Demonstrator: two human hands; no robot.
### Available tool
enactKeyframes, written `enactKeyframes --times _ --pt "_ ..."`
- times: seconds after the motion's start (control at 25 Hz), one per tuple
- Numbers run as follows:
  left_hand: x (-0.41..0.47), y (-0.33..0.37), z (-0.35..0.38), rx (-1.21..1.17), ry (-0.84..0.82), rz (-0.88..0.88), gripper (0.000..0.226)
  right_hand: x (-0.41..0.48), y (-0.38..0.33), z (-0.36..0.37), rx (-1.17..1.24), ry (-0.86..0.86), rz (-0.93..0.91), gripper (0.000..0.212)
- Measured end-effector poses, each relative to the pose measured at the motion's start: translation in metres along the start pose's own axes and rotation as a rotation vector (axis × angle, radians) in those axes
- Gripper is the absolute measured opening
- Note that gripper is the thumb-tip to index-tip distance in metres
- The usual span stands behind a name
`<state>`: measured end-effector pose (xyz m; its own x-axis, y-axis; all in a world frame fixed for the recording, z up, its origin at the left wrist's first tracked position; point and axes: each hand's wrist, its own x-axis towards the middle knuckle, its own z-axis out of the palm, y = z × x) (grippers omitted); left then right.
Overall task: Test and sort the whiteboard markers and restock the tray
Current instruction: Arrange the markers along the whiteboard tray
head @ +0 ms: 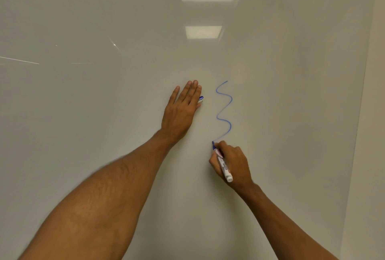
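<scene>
Two hands work a glossy white whiteboard (83, 114): left hand (181, 112) centre frame, flat, fingers together, trapping a blue cap (201, 99); right hand (231, 164) pinches a white-barrelled blue marker (224, 167), tip ending a wavy blue line (225, 110). Testing step; it writes, so recapping and sorting likely follow.

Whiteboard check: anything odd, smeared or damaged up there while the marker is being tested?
Nothing stands out. The blue squiggle is clean and unbroken, the marker is in the right hand, and its blue cap sits under the left hand flat on the whiteboard.
</scene>
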<state>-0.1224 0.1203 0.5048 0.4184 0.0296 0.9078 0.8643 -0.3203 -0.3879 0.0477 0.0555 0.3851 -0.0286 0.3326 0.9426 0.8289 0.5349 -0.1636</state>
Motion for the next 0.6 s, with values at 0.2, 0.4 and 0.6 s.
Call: enactKeyframes --times 0.2,0.4,0.6 --pt "-0.05 -0.006 -0.014 -0.005 -0.092 -0.022 0.044 -0.011 -0.018 0.011 0.033 -0.038 -0.011 0.022" --pt "-0.132 -0.021 -0.028 -0.025 -0.237 -0.038 0.049 -0.031 -0.037 0.042 -0.066 -0.179 -0.168 0.039" --pt "-0.2 -0.035 -0.05 -0.058 -0.379 -0.065 0.051 -0.06 -0.085 0.072 0.194 -0.276 -0.041 0.027"
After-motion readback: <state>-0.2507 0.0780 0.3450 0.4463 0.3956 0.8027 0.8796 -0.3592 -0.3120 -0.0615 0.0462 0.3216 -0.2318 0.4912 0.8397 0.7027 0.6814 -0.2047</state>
